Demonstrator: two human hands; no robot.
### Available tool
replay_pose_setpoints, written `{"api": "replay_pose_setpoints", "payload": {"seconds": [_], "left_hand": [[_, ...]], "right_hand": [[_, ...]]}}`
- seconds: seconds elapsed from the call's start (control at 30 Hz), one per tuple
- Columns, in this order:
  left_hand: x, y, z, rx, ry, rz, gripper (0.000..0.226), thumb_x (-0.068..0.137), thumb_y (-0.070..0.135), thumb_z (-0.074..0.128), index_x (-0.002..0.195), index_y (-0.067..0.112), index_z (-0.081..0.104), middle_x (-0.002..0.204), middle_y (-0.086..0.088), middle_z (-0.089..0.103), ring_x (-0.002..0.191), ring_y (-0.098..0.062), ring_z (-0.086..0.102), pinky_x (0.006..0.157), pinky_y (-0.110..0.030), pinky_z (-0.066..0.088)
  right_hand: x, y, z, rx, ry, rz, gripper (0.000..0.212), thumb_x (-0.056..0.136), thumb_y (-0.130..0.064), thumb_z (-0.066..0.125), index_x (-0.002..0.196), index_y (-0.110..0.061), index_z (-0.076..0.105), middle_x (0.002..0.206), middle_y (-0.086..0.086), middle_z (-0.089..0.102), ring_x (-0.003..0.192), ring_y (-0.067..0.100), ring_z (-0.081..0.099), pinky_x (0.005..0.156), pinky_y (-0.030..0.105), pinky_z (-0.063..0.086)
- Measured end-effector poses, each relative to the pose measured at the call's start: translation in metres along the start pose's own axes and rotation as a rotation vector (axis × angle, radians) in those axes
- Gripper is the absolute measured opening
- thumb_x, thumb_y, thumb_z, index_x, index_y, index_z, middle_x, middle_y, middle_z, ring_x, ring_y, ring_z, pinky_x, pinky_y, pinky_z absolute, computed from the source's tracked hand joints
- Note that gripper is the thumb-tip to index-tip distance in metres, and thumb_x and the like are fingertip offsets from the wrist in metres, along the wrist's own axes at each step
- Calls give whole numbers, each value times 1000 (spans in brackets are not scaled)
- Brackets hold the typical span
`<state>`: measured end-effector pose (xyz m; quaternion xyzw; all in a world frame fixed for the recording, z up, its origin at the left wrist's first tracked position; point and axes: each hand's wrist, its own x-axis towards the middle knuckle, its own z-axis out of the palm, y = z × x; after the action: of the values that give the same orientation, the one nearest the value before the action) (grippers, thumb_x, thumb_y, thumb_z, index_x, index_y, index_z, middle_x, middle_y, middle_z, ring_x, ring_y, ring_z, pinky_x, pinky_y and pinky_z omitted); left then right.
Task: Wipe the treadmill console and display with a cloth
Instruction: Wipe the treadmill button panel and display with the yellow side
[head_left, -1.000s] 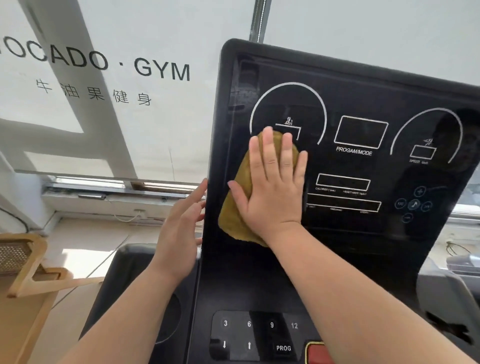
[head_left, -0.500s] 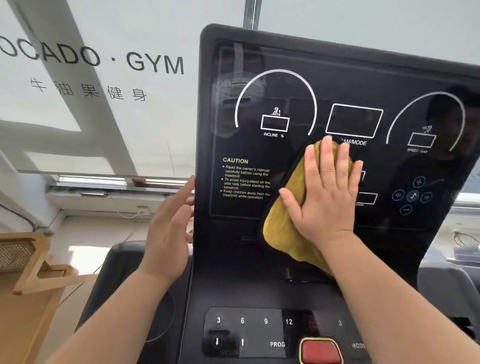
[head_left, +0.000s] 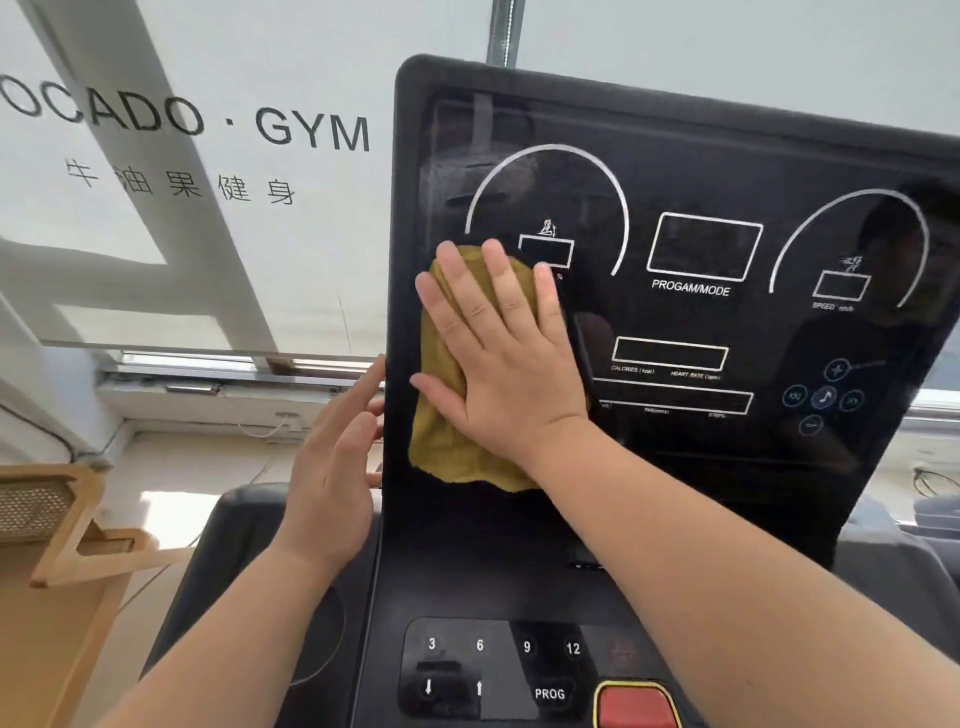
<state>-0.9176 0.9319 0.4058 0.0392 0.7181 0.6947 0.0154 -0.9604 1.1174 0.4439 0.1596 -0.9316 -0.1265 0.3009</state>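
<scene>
Cloth (head_left: 447, 452) sitting at nine o'clock on display (head_left: 675, 156) after sweeping back from centre, right hand (head_left: 498, 358) pressing it flat-fingered, left hand (head_left: 332, 478) straight-fingered touching display's edge; three o'clock side likely awaiting passes

Right grip (head_left: 504, 364) flat, fingers spread (palm forward); left grip (head_left: 332, 467) upright, fingers straight.

Most of the yellow cloth (head_left: 452, 452) is buried under the right hand (head_left: 509, 364), and together they block the lower left of the display (head_left: 701, 156). Can't tell if the left hand (head_left: 332, 467) fingertips wrap behind the display's edge. The window lettering (head_left: 182, 114) is chopped at the frame's left, the red button (head_left: 636, 706) at the bottom. Tiny labels under the readout boxes (head_left: 670, 356) are too blurry to read.
</scene>
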Motion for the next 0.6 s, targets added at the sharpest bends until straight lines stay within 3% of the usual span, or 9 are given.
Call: {"api": "replay_pose_setpoints", "payload": {"seconds": [0.1, 0.23, 0.33, 0.5, 0.6], "left_hand": [[-1, 0, 1, 10, 2, 16, 52, 82, 62, 35, 131, 65, 52, 131, 4, 60, 115, -8, 62, 65, -21, 52], [-1, 0, -1, 0, -19, 9, 53, 80, 62, 35, 130, 67, 51, 133, 6, 60, 117, -7, 61, 71, -28, 52], [-1, 0, -2, -9, -46, -6, 56, 78, 58, 34, 132, 67, 49, 134, 7, 59, 114, -3, 61, 77, -34, 51], [0, -2, -4, 2, -61, 2, 56, 82, 53, 34, 135, 65, 48, 134, 10, 57, 113, 3, 60, 72, -21, 51], [0, 1, -6, -21, -86, -11, 55, 77, 59, 35, 128, 70, 49, 135, 13, 57, 114, 4, 59, 75, -30, 50]], "right_hand": [[-30, -9, 13, -5, -24, -69, 81, 101, -67, 38, 166, -26, 13, 174, -2, 7, 160, 28, 3, 127, 53, -7], [-68, 20, 21, -51, -23, -102, 80, 100, -69, 41, 165, -29, 19, 173, -3, 9, 160, 27, 7, 128, 53, 0], [-76, 62, 13, -73, 7, -7, 82, 97, -71, 44, 164, -28, 22, 172, -1, 14, 159, 29, 11, 128, 56, 5], [-10, 102, -20, -23, 56, 257, 84, 99, -69, 37, 165, -22, 17, 173, 7, 10, 159, 38, 5, 126, 60, 0], [44, 101, -40, -9, 76, 304, 85, 100, -69, 31, 166, -20, 12, 174, 10, 7, 158, 43, 3, 125, 64, 0]]}}
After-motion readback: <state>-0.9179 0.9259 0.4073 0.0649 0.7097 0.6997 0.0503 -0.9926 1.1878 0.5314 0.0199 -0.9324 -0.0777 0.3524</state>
